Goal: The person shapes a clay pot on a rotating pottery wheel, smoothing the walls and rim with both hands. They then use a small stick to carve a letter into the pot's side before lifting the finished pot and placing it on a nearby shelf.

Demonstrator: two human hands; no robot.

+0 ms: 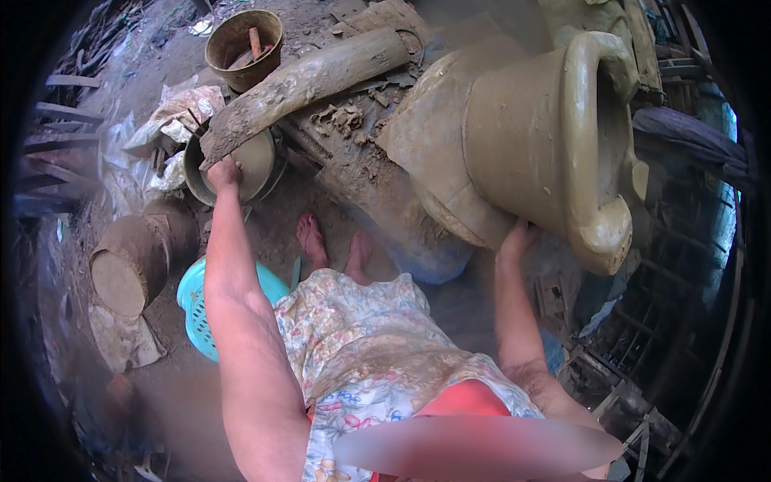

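The clay vessel (514, 128), long axis crosswise, lies just beyond my nearer right hand (520, 239), whose grip I cannot tell. My left hand (225, 173), its grip also hidden, is at one end of the clay roll (313, 84).

A pale, stained floral garment (357, 329) covers a red top (466, 399).

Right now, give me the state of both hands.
Left hand: at the end of the clay-coloured roll, over the bucket; grip cannot be told.
Right hand: at the near side of the clay vessel; fingers hidden, grip cannot be told.
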